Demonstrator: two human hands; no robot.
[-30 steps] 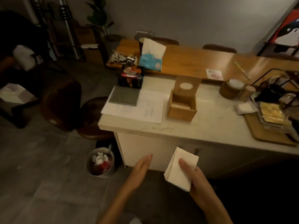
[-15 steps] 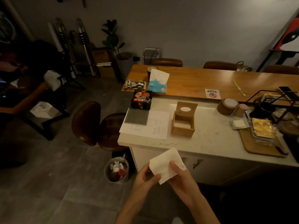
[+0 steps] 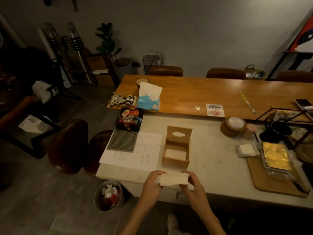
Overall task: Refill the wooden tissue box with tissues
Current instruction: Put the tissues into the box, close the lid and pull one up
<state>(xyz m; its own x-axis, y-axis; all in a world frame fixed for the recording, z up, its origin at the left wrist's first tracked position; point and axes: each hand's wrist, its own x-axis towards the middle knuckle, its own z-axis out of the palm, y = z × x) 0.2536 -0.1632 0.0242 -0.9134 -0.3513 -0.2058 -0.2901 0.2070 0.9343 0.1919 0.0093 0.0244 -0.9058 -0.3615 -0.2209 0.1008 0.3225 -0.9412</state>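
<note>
The box [image 3: 177, 148] is seen in the head view standing on the white table [image 3: 215, 160], its lid [image 3: 179, 134] tipped up at the far side and the cavity open, with a thin white layer at the bottom. Just nearer, over the table edge, a stack of tissues [image 3: 172, 179] is gripped at its two ends: the left hand [image 3: 152, 184] is closed on one end and the right hand [image 3: 194, 187] on the other. The stack is held flat and apart from the box. It is judged that the stack should be kept level and squared, carried over the opening with its long side matched to the cavity, and lowered straight so that no edge is caught on the walls. The lid should be left untouched until the tissues are seated.
</note>
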